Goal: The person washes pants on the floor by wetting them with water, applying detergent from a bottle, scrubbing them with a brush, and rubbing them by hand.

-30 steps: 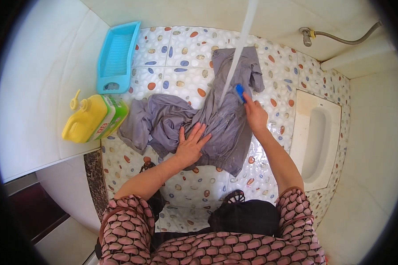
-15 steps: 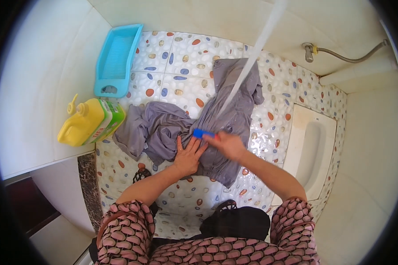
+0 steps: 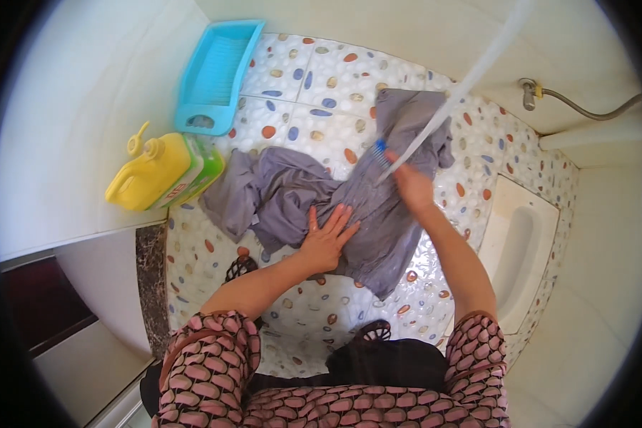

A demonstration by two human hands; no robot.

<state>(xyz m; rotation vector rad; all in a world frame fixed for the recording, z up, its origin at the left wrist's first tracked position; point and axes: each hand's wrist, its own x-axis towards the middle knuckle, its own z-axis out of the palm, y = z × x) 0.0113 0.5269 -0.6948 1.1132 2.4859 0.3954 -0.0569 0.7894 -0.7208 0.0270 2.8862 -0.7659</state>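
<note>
A wet grey garment lies spread over the pebble-patterned floor, with a bunched part on its left. My left hand rests on it with fingers spread, pressing the cloth near the middle. My right hand is closed round a scrubbing brush with blue showing at its head; the fingers hide most of its handle. The brush is against the upper part of the cloth. Beside my right hand, a stream of water falls from the upper right onto the fabric.
A blue washboard basin leans at the far left wall. Nearer stands a yellow jug with a pump top. To the right, a squat toilet is set in the floor, below a wall tap with a hose. My sandalled feet are close in front.
My right hand has pushed the brush up and away along the garment, from beside my left hand to near the water stream. My left hand stays on the cloth. The whole view has shifted slightly.
</note>
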